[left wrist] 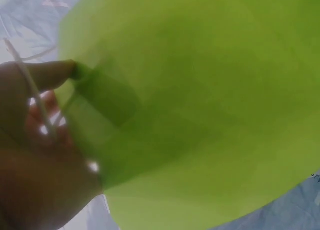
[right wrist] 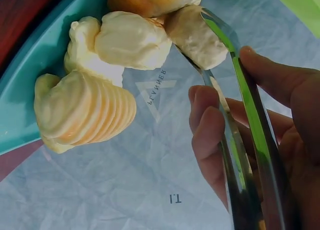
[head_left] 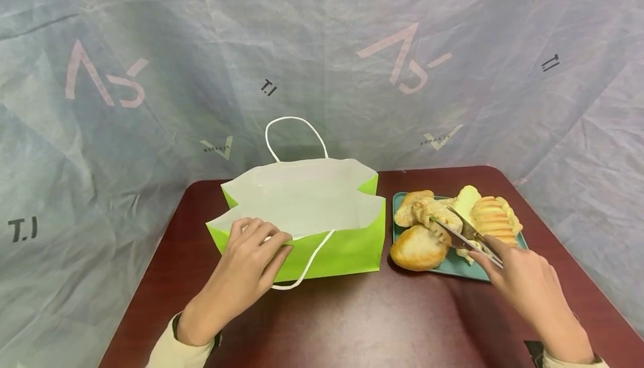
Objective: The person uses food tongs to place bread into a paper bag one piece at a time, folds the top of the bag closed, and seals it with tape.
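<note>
My left hand (head_left: 251,259) pinches the near rim of a green paper bag (head_left: 334,253), thumb outside and fingers over the white inner side. The bag's mouth gapes upward. In the left wrist view the green paper (left wrist: 200,89) fills most of the picture. My right hand (head_left: 533,278) holds metal tongs (right wrist: 245,125) over a teal plate (head_left: 465,270) of bread. The tong tips lie on either side of a pale bread piece (right wrist: 197,37); whether it is lifted I cannot tell. A round golden bun (head_left: 420,248) and a ridged roll (head_left: 495,217) lie beside it.
The bag has white cord handles, one standing up at the back (head_left: 297,118) and one hanging over the front (head_left: 309,264). All stands on a dark red table (head_left: 362,323). A grey printed cloth (head_left: 322,66) hangs behind and along both sides.
</note>
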The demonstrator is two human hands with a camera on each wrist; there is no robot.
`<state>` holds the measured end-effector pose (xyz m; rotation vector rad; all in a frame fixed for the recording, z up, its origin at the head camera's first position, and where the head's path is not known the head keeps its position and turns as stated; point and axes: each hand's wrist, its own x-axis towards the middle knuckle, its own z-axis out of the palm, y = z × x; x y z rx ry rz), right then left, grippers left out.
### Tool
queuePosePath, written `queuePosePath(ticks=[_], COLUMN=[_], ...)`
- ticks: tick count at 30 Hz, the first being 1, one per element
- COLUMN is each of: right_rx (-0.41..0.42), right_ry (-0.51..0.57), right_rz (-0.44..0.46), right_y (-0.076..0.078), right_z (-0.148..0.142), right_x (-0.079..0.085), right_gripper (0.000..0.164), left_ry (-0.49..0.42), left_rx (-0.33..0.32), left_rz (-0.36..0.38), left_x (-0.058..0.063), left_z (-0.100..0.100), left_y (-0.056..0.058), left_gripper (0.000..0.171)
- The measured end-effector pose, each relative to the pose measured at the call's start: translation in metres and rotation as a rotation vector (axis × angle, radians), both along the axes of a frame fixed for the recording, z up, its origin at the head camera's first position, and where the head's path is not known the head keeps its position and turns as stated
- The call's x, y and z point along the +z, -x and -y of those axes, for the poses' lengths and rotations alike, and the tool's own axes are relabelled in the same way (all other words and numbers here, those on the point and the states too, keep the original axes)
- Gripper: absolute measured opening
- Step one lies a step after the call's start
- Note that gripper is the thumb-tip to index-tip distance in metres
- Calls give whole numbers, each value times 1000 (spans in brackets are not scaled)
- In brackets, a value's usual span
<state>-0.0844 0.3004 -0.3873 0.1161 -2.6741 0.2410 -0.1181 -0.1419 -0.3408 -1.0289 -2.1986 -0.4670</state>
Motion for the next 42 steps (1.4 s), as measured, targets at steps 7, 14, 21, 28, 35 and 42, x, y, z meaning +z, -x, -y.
queuePosePath(ticks=[7,14,21,28,35,42], right_rx=[14,43,77,125,269,415], right_ry=[9,12,18,110,230,216], right_rz=[-93,-210,-335,-495,-633,-606], right_y=[-2,-6,-9,-6,-1,10], right_z=[-2,-3,0,12,41,72], right_x=[-1,7,20,34,59,81], right_gripper=[28,40,44,44,40,43], left_ry=[13,12,1,1,7,0], left_rx=[-2,3,9,18,18,9], left_rz=[0,14,33,37,29,11], left_x=[0,-1,-1,-3,-3,-4], left_z=[-2,-3,-5,-7,-9,-12], left_y=[1,0,0,-1,0,2], left_gripper=[4,4,5,4,4,4])
